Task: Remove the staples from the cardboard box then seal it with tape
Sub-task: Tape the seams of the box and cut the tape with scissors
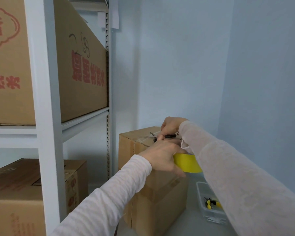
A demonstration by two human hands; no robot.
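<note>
Cardboard box [160, 193] stands right of the shelving [48, 116]. My left hand [162, 156] has its grip wrapped round the yellow tape roll [187, 163] on the box top. Just beyond it, my right hand [170, 126] pinches the scissors [169, 136], blades pointing left across the strip.

Matt cardboard box [143, 193] (glossy tape [187, 163])
</note>
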